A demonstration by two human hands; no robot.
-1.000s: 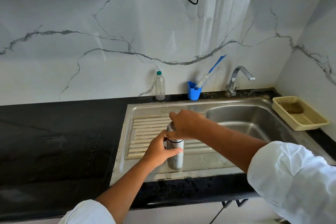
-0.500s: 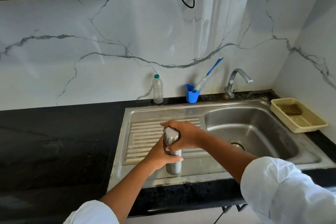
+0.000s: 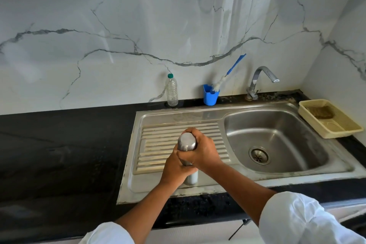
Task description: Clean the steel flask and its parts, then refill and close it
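Observation:
The steel flask [image 3: 191,178] stands upright on the ribbed drainboard [image 3: 158,144] of the steel sink. My left hand [image 3: 175,166] grips its body from the left. My right hand [image 3: 200,150] is wrapped around the steel cap [image 3: 187,141] at the top, fingers curled over it. The flask's middle is hidden by both hands; only the cap's top and the flask's base show.
The sink basin [image 3: 277,140] with its drain lies to the right, the tap [image 3: 261,79] behind it. A clear plastic bottle [image 3: 172,91] and a blue cup with a bottle brush [image 3: 211,95] stand at the wall. A beige basket [image 3: 334,125] holds a scrub pad. Black counter [image 3: 59,154] on the left.
My right hand has moved from resting on top of the cap to gripping around it. My left hand keeps hold of the body. The view has tilted downward.

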